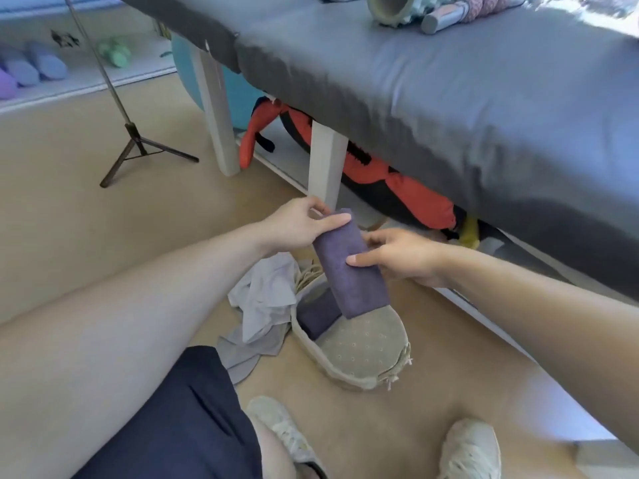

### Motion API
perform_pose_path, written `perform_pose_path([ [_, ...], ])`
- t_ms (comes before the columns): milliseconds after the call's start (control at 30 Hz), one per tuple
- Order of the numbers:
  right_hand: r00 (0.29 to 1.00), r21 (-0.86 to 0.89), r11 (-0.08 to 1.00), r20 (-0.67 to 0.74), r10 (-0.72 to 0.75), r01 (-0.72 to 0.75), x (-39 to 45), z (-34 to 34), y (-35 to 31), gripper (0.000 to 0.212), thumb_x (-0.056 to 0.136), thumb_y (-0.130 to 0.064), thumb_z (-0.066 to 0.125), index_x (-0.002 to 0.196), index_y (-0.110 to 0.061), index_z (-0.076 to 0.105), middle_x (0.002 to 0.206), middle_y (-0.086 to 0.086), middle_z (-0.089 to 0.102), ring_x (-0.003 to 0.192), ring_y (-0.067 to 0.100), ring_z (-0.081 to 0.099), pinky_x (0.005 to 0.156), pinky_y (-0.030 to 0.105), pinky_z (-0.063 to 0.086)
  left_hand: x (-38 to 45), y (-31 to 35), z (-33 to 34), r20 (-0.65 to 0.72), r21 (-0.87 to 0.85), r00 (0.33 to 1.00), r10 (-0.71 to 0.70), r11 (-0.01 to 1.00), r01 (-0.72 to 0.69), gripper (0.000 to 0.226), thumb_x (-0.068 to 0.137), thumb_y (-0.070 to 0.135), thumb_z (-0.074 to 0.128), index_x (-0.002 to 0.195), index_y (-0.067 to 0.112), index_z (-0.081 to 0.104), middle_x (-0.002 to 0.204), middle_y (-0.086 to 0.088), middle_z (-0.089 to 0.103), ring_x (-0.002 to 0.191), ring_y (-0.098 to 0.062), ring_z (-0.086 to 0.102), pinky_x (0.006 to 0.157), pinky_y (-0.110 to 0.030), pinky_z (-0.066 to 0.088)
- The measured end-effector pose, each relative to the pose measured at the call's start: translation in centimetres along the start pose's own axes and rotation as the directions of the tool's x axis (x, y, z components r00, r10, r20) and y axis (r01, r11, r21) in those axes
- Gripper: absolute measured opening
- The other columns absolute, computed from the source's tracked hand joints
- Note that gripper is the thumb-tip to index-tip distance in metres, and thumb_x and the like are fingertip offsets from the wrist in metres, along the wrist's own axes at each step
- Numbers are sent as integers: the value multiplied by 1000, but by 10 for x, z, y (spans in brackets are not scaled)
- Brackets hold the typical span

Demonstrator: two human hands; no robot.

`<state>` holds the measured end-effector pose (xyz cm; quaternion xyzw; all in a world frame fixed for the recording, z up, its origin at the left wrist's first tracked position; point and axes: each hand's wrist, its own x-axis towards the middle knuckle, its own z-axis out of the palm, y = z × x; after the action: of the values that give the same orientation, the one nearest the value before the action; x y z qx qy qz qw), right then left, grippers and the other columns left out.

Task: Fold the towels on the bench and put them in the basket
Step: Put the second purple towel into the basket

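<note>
Purple towel end hidden, basket below

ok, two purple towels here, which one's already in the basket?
The darker folded towel lying inside the basket. The other towel is held above it by both hands.

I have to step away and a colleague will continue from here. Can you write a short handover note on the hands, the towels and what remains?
Left hand: grips the upper end of the folded purple towel.
Right hand: pinches the same towel's side, thumb on top.
Towel hangs tilted above the basket, which stands on the floor beside the bench.
Done: one folded dark towel already lies in the basket.
Left: lower the held towel in. A crumpled pale cloth lies on the floor by the basket; whether it is a towel is unclear.
</note>
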<state>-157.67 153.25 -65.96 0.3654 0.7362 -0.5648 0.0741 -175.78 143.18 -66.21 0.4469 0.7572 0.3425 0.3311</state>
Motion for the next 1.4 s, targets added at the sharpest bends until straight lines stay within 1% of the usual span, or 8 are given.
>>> perform_pose_path([
  [133,986,-38,985,-32,166,-168,36,13,47,26,89,-27,75,110,-15,66,107,4,75,97,18,72,81,36,60,13,-27,9,198,302,973,-116,952,52,72,90,66,57,144,19,45,136,-2,59,120,-21,58,101,-34,47],
  [300,896,292,868,-72,438,-401,77,46,129,42,95,-28,69,131,-13,56,116,6,69,102,23,67,76,36,58,22,-48,18,342,520,902,-264,853,53,80,92,59,61,153,16,34,146,-4,53,130,-25,52,110,-39,42],
  [400,827,574,704,-82,557,-418,94,68,165,43,96,-21,68,134,-9,53,109,9,66,100,27,66,71,39,57,28,-50,21,348,575,891,-292,817,44,78,92,56,63,153,16,34,149,-3,49,132,-26,50,111,-39,40],
  [467,805,709,586,-44,592,-392,104,79,184,43,96,-18,67,135,-6,52,108,11,64,109,32,64,87,46,57,33,-50,25,350,596,888,-297,802,33,76,92,55,63,153,17,36,149,-3,49,132,-26,49,112,-39,39],
  [633,792,864,389,17,610,-319,120,99,212,40,99,-9,61,137,-12,50,127,15,62,116,32,62,94,48,54,40,-53,39,376,706,856,-355,708,-17,68,95,52,59,152,20,36,146,-2,50,130,-24,51,109,-40,43],
  [800,766,873,351,39,641,-338,126,115,227,40,100,-4,56,138,-17,50,122,11,63,115,29,61,88,43,52,43,-47,47,390,688,843,-370,725,0,70,96,50,60,154,21,33,152,-1,45,137,-24,45,112,-40,39],
  [1067,785,887,323,67,616,-330,141,130,234,40,104,-2,47,142,-11,47,141,14,56,130,31,54,107,47,45,46,-44,46,371,708,848,-378,707,6,67,97,49,59,153,22,36,153,1,43,137,-22,44,108,-34,41],
  [1400,779,850,405,11,627,-338,147,131,242,38,105,-4,46,143,-10,48,140,15,58,126,31,57,103,47,50,49,-46,38,328,722,858,-396,691,43,64,95,49,62,150,23,41,152,2,45,135,-23,46,103,-33,42],
])
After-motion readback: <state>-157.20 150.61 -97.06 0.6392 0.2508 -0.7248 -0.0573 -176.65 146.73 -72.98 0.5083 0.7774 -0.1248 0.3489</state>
